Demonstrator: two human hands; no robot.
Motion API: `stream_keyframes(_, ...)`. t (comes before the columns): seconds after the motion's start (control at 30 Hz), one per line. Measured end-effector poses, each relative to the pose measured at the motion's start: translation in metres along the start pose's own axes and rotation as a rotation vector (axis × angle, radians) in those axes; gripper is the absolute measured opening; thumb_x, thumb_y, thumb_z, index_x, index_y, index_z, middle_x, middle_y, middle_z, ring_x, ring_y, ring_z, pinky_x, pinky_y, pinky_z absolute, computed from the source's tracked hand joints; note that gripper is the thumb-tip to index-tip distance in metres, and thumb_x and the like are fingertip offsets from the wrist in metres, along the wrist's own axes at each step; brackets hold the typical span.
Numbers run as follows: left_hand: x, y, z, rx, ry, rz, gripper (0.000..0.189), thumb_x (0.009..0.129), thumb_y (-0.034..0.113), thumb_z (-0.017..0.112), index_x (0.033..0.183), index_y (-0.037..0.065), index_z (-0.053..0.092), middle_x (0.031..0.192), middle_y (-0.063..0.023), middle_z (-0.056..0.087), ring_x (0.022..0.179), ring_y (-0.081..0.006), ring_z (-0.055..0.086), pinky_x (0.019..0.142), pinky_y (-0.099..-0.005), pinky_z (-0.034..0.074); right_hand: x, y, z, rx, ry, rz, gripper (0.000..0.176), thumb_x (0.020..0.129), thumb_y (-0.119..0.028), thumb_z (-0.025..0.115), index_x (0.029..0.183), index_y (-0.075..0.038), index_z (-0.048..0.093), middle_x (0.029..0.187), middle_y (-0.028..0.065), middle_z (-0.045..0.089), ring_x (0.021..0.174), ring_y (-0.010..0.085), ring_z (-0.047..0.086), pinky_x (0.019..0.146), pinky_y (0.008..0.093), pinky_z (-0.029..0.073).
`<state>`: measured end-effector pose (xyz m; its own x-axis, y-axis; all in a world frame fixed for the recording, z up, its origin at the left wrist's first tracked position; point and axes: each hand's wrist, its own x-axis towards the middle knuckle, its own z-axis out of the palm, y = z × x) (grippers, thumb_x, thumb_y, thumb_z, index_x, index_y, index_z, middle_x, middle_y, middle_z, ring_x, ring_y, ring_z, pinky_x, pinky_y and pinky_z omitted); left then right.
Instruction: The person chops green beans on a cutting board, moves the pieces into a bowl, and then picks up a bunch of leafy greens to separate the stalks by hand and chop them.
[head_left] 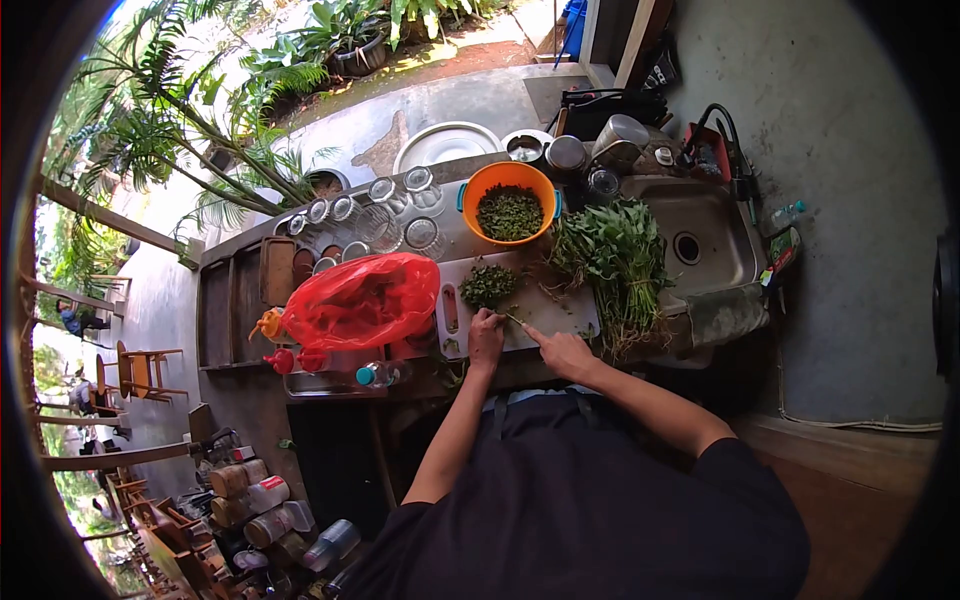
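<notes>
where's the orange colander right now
Head view, centre top: the round orange plastic colander sits just beyond the white cutting board, between the clear glass jars on the left and the steel sink on the right.

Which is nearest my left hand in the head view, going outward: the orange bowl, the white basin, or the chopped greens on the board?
1. Chopped greens: on the cutting board, just beyond the left hand.
2. Orange bowl: behind the board, slightly to the right.
3. White basin: farthest, past the counter's back edge, slightly to the left.
</notes>
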<state>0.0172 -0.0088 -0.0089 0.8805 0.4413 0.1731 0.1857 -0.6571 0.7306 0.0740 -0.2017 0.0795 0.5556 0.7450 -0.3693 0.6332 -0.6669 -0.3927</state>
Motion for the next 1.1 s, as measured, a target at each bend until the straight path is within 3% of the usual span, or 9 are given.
stream_keyframes(0.37, 0.000, -0.001, -0.001, 0.007, -0.023, -0.009, 0.007, 0.081, 0.005, 0.067, 0.086, 0.004, 0.072, 0.089, -0.0129, 0.062, 0.089, -0.0327, 0.062, 0.078, -0.0419, 0.051, 0.006, 0.015, 0.042, -0.013, 0.104, -0.006, 0.078, 0.092, -0.016, 0.050, 0.156, -0.036, 0.012, 0.072, 0.0203, 0.066, 0.067, 0.0422, 0.065, 0.064, 0.0551, 0.054)
stream_keyframes(0.5, -0.002, 0.007, 0.000, 0.013, 0.014, -0.008, 0.006, 0.082, 0.006, 0.067, 0.086, 0.005, 0.072, 0.088, -0.0123, 0.062, 0.089, -0.0321, 0.062, 0.077, -0.0419, 0.051, 0.001, 0.017, 0.044, -0.021, 0.165, -0.029, 0.079, 0.091, -0.015, 0.051, 0.157, -0.037, 0.012, 0.070, 0.0188, 0.066, 0.064, 0.0409, 0.065, 0.062, 0.0540, 0.054)
stream_keyframes(0.67, -0.006, 0.002, 0.001, 0.044, 0.022, 0.019, 0.008, 0.082, 0.007, 0.067, 0.087, 0.006, 0.073, 0.087, -0.0108, 0.062, 0.089, -0.0307, 0.062, 0.078, -0.0410, 0.051, -0.016, 0.022, 0.034, 0.014, 0.023, 0.012, 0.078, 0.092, -0.017, 0.051, 0.157, -0.037, 0.012, 0.078, 0.0216, 0.068, 0.072, 0.0416, 0.067, 0.070, 0.0535, 0.054)
stream_keyframes(0.83, -0.005, 0.008, -0.011, 0.162, -0.053, 0.150, 0.013, 0.083, 0.007, 0.066, 0.094, 0.006, 0.074, 0.089, -0.0093, 0.061, 0.091, -0.0290, 0.061, 0.079, -0.0402, 0.052, -0.018, 0.016, 0.023, 0.027, 0.017, 0.025, 0.075, 0.092, -0.018, 0.051, 0.156, -0.037, 0.015, 0.079, 0.0215, 0.068, 0.073, 0.0416, 0.067, 0.071, 0.0529, 0.054)
stream_keyframes(1.1, -0.009, 0.010, -0.014, 0.184, -0.071, 0.162, 0.019, 0.082, 0.004, 0.064, 0.099, 0.007, 0.073, 0.092, -0.0094, 0.061, 0.092, -0.0288, 0.060, 0.080, -0.0400, 0.052, -0.017, 0.009, 0.013, 0.028, 0.026, 0.053, 0.072, 0.092, -0.018, 0.049, 0.155, -0.036, 0.020, 0.079, 0.0222, 0.067, 0.074, 0.0422, 0.067, 0.072, 0.0538, 0.054)
